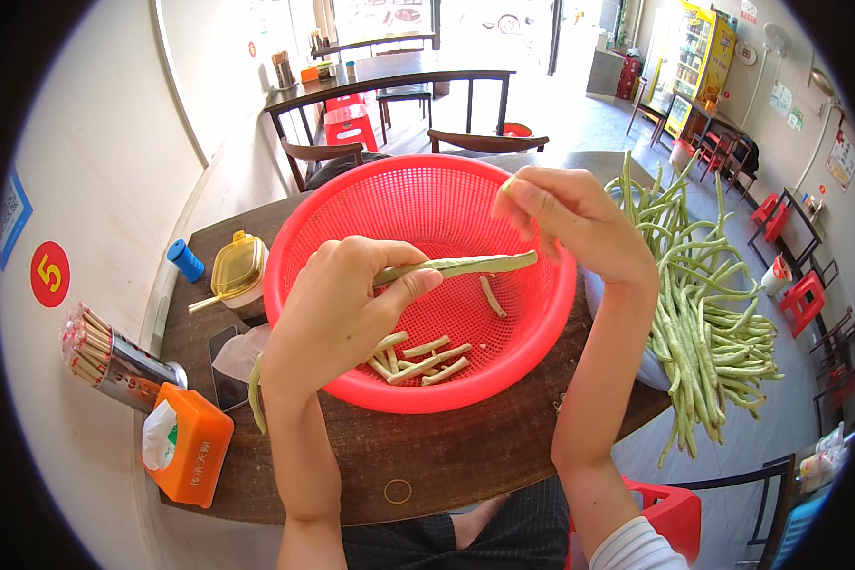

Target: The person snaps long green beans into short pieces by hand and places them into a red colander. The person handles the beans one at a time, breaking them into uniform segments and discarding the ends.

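My left hand holds a long green bean between thumb and fingers, its tip pointing right over a red plastic colander. Another length of bean hangs down beside the left wrist. Above the colander's right rim, my right hand pinches a small green bit between thumb and forefinger, apart from the bean's end. Inside the colander lie several short bean pieces near the front and one piece further right. A large heap of whole long beans overhangs a pale blue basin at the right.
On the dark wooden table stand an orange tissue box, a metal holder of wrapped chopsticks, a yellow-lidded jar and a blue-capped bottle. A phone lies left of the colander, and a rubber band near the front edge.
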`<action>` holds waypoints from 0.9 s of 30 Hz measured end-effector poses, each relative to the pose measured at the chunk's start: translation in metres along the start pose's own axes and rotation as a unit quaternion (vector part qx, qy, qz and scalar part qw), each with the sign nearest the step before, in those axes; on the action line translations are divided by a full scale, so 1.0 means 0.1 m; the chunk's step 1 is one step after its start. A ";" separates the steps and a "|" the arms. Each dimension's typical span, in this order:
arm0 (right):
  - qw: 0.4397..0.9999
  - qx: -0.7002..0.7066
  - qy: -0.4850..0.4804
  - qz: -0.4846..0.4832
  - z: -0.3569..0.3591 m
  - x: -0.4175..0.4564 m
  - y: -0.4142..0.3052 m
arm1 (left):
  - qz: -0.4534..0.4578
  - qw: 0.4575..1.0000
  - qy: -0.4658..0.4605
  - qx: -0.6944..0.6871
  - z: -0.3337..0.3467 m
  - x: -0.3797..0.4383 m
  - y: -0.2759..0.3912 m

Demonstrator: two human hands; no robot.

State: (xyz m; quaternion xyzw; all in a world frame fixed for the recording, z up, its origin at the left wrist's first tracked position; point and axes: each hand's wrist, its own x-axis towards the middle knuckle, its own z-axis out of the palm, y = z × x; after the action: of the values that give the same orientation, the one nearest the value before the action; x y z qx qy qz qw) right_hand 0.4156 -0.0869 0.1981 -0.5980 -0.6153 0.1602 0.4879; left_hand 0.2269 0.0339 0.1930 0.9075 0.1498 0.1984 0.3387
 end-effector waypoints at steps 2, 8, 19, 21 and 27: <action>0.997 0.012 -0.042 -0.062 0.06 0.05 0.07 | -0.010 1.000 -0.013 0.014 -0.02 0.00 0.02; 0.995 0.029 -0.090 -0.020 0.13 0.08 0.08 | 0.016 1.000 -0.001 0.000 -0.05 0.00 0.03; 0.979 -0.019 -0.204 -0.004 0.35 0.14 -0.06 | 0.084 0.994 0.033 0.066 -0.01 -0.01 -0.05; 0.984 -0.029 -0.178 -0.005 0.37 0.14 -0.08 | 0.098 0.991 0.040 0.078 -0.02 -0.02 -0.06; 0.995 -0.034 -0.054 -0.072 0.42 0.17 -0.14 | 0.172 0.968 0.160 0.088 -0.03 -0.01 0.01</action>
State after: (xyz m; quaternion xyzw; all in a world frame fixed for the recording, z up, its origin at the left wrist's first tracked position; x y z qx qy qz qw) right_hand 0.3775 -0.0586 0.1960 -0.5587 -0.6876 0.1356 0.4435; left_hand 0.2251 0.0346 0.1960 0.9023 0.0608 0.3824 0.1898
